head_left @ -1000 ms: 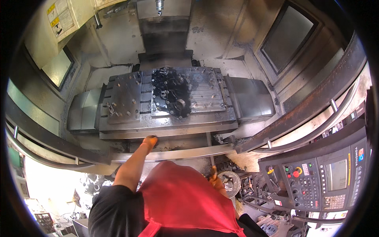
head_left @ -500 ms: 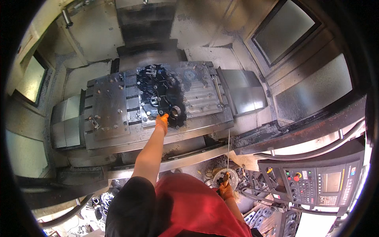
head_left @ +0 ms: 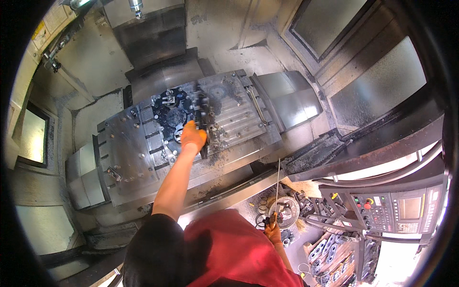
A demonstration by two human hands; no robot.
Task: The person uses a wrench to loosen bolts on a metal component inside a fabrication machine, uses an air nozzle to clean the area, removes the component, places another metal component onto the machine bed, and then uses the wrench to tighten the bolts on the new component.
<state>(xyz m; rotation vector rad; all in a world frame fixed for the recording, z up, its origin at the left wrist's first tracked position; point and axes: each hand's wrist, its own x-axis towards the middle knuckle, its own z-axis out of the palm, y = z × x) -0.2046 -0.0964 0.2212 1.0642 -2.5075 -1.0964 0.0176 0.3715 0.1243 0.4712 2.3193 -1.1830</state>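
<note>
My left hand (head_left: 193, 137), in an orange glove, reaches over the machine's bed to the fixture plate (head_left: 234, 117). Its fingers are closed on the near edge of a dark, flat metal part (head_left: 202, 112), which is tipped up on edge and blurred by motion. Left of it, the fixture's dark wet area (head_left: 176, 116) with clamps and bolts lies uncovered. Low at the right, my right hand (head_left: 273, 232), also gloved in orange, grips an air blow gun whose long thin nozzle (head_left: 278, 186) points up toward the machine's front edge.
An open-ended wrench (head_left: 257, 106) lies on the bed's right side. A tool spindle (head_left: 136, 7) hangs at the far top. The control panel (head_left: 392, 210) stands at the right, above metal parts (head_left: 330, 248) on boards. A round stool-like disc (head_left: 287, 213) is beside my right hand.
The dark metal part, flat on the fixture before, is now tipped up in my left hand. My view has turned and shifted a little. The right hand still holds the blow gun.
</note>
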